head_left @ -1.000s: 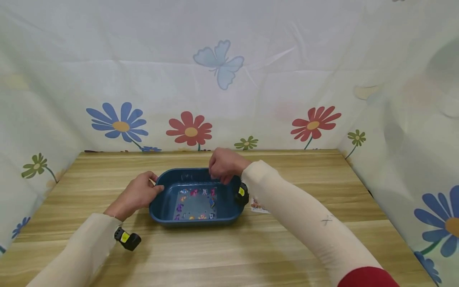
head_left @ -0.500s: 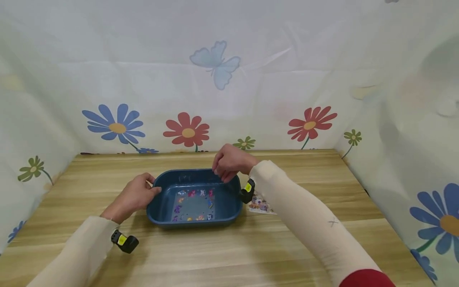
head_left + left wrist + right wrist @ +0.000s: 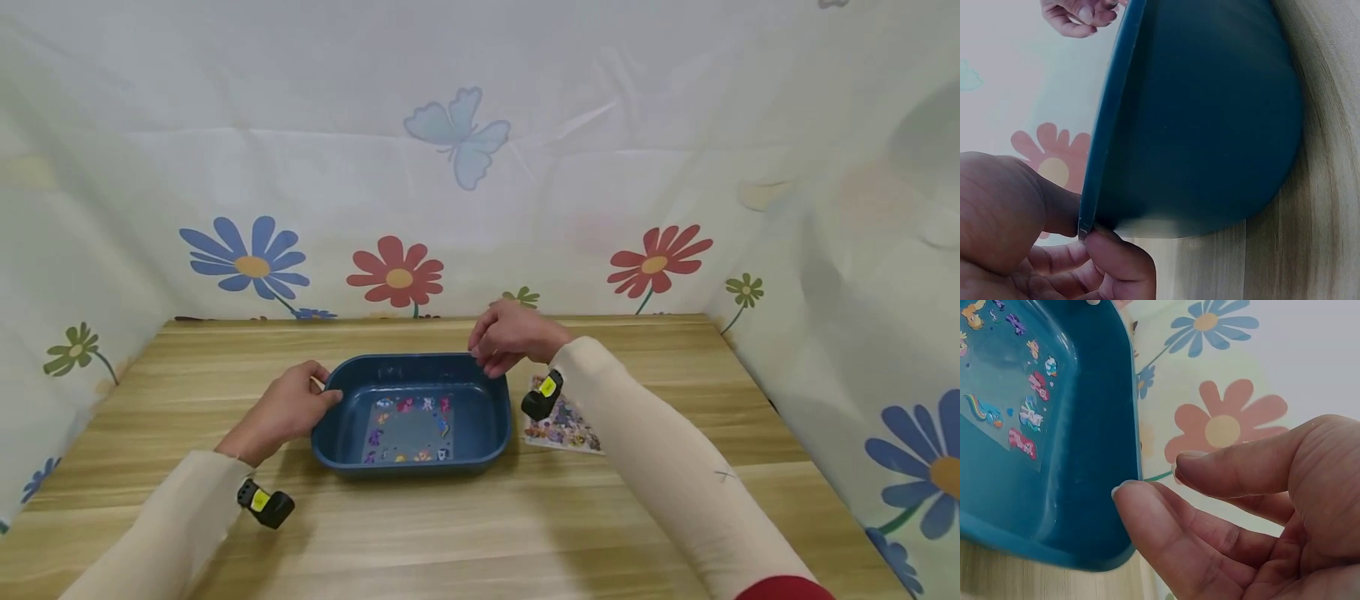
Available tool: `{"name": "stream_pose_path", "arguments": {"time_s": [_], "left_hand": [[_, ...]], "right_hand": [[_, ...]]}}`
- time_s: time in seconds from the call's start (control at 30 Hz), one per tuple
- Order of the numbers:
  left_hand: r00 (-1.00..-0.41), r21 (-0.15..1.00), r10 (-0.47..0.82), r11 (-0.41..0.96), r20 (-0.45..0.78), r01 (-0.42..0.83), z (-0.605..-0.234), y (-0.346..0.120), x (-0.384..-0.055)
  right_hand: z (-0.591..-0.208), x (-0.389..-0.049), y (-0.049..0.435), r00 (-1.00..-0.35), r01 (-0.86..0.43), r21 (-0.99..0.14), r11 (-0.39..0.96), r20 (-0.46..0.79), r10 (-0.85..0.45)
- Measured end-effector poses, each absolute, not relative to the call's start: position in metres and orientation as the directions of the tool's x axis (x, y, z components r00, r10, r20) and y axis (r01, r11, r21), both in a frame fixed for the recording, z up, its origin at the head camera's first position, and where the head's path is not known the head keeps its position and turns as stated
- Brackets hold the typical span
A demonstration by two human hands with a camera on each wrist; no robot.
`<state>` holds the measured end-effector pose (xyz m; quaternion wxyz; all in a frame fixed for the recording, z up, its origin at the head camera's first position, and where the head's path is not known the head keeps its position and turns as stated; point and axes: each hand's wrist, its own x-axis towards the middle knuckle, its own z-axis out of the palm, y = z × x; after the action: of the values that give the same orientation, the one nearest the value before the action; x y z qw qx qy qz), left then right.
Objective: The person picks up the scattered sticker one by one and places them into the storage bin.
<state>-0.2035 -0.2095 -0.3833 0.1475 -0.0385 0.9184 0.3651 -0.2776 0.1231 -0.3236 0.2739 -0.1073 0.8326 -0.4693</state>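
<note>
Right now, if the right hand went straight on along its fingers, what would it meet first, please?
The right hand would probably meet the blue basin first, at its far right corner, though depth is hard to judge here.

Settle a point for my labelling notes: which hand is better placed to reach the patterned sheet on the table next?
Probably the right hand: it is nearer the patterned sheet and appears to hold nothing. The left hand grips the basin at its left end.
</note>
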Motion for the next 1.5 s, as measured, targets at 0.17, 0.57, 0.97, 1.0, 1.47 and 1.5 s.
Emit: {"name": "stream_pose_path", "arguments": {"time_s": [0.17, 0.57, 0.97, 1.0, 1.47, 1.5], "left_hand": [[-0.954, 0.661, 0.034, 0.728, -0.298, -0.180, -0.382, -0.210, -0.202], [-0.951, 0.660, 0.034, 0.727, -0.308, -0.188, -0.382, -0.210, -0.204], [-0.952, 0.660, 0.025, 0.726, -0.306, -0.193, -0.381, -0.208, -0.202], [-0.952, 0.659, 0.026, 0.727, -0.306, -0.192, -0.380, -0.208, -0.202], [-0.956, 0.654, 0.026, 0.735, -0.293, -0.180, -0.383, -0.209, -0.203], [-0.956, 0.654, 0.027, 0.735, -0.291, -0.178, -0.383, -0.209, -0.203]], "right_hand": [[-0.325, -0.280, 0.132, -0.826, 0.093, -0.841, 0.533, -0.364, -0.431], [-0.329, -0.282, 0.149, -0.826, 0.123, -0.835, 0.537, -0.386, -0.412], [-0.331, -0.281, 0.167, -0.835, 0.153, -0.827, 0.540, -0.401, -0.377], [-0.332, -0.281, 0.169, -0.836, 0.156, -0.827, 0.540, -0.402, -0.374], [-0.340, -0.284, 0.195, -0.838, 0.192, -0.804, 0.563, -0.433, -0.331], [-0.340, -0.284, 0.197, -0.839, 0.197, -0.801, 0.565, -0.436, -0.326]]}}
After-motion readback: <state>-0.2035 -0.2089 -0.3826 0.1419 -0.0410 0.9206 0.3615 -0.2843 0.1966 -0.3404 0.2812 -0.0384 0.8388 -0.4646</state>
